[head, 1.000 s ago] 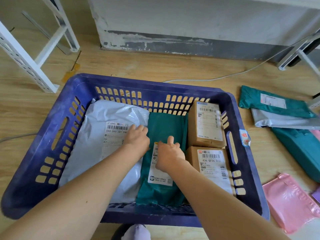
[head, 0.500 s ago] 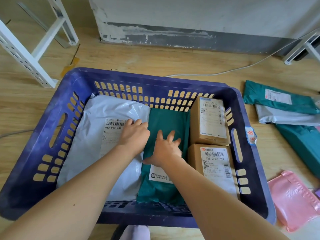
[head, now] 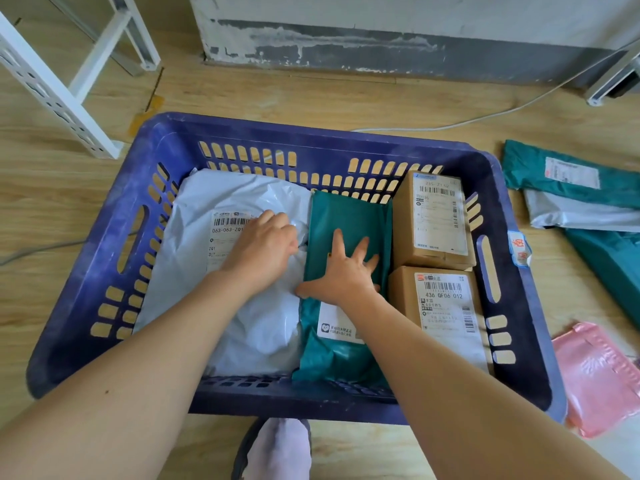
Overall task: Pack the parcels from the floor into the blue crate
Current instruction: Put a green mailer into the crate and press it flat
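Parcels are partly packed: inside the blue crate [head: 311, 138] lie a white mailer [head: 256, 327] at left, a green mailer [head: 349, 216] in the middle and cardboard boxes [head: 433, 220] at right. The right hand [head: 341, 275] is spread flat, fingers wide, pressing the green mailer down. The left hand [head: 261, 249] rests on the white mailer, fingers bent over its right edge; whether it grips cannot be told. Step in hand: seating the green mailer. Next move, by judgement: let go and reach right to the floor [head: 346, 98], where the unpacked mailers [head: 568, 174] and a pink mailer [head: 599, 375] lie.
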